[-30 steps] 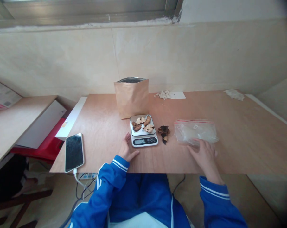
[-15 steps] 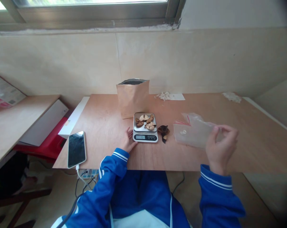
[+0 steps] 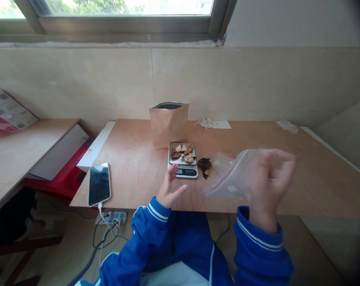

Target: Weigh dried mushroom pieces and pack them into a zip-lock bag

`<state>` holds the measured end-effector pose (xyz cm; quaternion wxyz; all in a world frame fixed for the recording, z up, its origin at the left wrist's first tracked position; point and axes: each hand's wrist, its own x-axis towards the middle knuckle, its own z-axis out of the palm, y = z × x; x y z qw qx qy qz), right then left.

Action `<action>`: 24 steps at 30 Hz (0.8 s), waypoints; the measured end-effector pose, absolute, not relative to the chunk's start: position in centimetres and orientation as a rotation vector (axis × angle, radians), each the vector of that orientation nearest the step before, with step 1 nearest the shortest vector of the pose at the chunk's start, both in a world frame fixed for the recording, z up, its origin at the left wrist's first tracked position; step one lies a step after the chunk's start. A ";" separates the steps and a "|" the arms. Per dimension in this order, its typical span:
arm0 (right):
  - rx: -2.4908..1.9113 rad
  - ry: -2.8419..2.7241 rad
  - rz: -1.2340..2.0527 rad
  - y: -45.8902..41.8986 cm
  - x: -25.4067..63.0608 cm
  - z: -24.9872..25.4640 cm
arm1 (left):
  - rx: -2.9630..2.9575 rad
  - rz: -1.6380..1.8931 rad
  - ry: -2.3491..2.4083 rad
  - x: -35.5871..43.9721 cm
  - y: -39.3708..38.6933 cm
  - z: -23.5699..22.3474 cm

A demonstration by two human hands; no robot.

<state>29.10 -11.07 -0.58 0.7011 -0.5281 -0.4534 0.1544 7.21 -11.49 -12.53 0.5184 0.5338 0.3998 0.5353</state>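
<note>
- Plywood tabletop [image 3: 132, 167] in front of us, and at its left edge a phone [image 3: 99, 183] lies flat with a cable running off its near end.
- We see our left hand [image 3: 170, 190] raised just above the tabletop's near edge, its fingers [image 3: 172, 175] loosely spread and holding nothing, close to the front of the scale.
- We see a small digital scale [image 3: 183, 165] just beyond that hand, with dried brown and pale pieces [image 3: 183, 153] piled on its platform.
- Behind the scale stands an open kraft paper bag [image 3: 169, 125], upright.
- Just right of the scale, a few dark dried pieces [image 3: 205, 165] lie on the bare wood.
- We hold a clear zip bag [image 3: 232, 176] with a red seal line in our right hand [image 3: 271, 180], lifted off the tabletop and tilted, the fingers curled round its right end.
</note>
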 end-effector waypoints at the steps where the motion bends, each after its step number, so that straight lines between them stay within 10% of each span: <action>1: -1.175 -0.995 0.467 -10.7 27.8 -1.1 | 1.257 1.241 0.860 7.2 -11.7 -11.5; 16: -1.344 -1.414 0.364 -9.9 16.4 -6.0 | 1.119 1.283 0.962 3.5 -13.2 -8.3; 24: -1.109 -1.473 1.065 -13.3 15.0 -6.0 | 1.207 1.354 1.086 3.1 -13.4 -9.0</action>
